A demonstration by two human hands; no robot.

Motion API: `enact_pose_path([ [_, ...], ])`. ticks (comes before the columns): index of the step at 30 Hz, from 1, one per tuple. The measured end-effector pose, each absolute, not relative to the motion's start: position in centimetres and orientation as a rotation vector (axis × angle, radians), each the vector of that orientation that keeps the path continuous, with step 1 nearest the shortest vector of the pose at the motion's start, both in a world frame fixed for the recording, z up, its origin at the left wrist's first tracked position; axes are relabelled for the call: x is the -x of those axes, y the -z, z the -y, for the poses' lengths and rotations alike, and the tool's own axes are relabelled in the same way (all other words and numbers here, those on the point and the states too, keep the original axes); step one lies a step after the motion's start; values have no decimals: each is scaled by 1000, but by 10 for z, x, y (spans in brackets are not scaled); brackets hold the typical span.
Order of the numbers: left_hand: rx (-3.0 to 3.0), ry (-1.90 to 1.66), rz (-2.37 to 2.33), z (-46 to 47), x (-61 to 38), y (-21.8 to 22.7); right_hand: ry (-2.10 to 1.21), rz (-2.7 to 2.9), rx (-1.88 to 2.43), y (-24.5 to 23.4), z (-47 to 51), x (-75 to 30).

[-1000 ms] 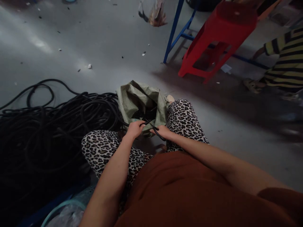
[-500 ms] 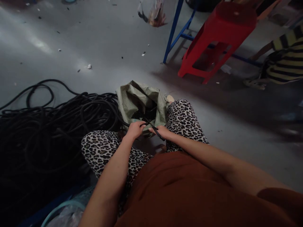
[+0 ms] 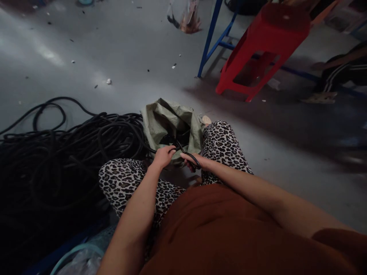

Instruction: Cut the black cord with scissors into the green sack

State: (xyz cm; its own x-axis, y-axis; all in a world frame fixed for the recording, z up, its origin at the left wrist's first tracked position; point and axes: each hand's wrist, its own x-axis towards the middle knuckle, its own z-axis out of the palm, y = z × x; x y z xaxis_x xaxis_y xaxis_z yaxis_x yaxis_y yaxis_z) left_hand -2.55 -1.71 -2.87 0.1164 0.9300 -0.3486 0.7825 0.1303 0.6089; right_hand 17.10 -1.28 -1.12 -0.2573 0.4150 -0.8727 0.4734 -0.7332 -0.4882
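Observation:
My right hand (image 3: 192,160) is closed on black-handled scissors (image 3: 196,162), whose blades point up and left over a sack. Closed around a length of black rubber cord (image 3: 151,150), my left hand (image 3: 164,156) is just left of the blades. The cord runs in from a big tangled heap (image 3: 114,128) on the left. Beneath both hands, the greenish woven sack (image 3: 193,122) stands with its mouth open between my knees. Dark pieces (image 3: 183,138) lie inside it, too dim to make out singly.
A red plastic stool (image 3: 258,42) stands ahead on the right beside a blue metal frame (image 3: 205,53). Further off lies a clear plastic bag (image 3: 186,17). A teal-rimmed basket (image 3: 76,250) is at the lower left. Part of another person (image 3: 344,72) shows at the right edge.
The scissor handles in my right hand have spread apart and the blades have swung slightly. My left hand stays almost where it was. At the right edge, the striped shirt is gone from view.

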Motion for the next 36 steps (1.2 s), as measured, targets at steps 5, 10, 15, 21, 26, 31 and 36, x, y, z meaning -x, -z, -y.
enact_pose_path([
  [5,-1664,-274,-1707,17,26,29,2239,-1114,-1878,21,11,-172],
  [10,-1660,-282,-1706,17,28,32,1949,-1575,-1808,20,7,-177],
  [15,-1671,-276,-1676,17,29,34,1478,-1911,-1751,13,5,-179],
  [21,-1643,-290,-1677,18,27,33,1247,-1967,-1757,10,6,-178],
  [26,-1672,-252,-1691,18,26,30,1197,-1949,-1732,7,5,-177],
  [31,-1697,-202,-1712,17,26,29,1158,-1961,-1729,5,6,-176],
  [36,-1705,-170,-1798,16,28,28,1260,-1897,-1780,4,8,-177],
])
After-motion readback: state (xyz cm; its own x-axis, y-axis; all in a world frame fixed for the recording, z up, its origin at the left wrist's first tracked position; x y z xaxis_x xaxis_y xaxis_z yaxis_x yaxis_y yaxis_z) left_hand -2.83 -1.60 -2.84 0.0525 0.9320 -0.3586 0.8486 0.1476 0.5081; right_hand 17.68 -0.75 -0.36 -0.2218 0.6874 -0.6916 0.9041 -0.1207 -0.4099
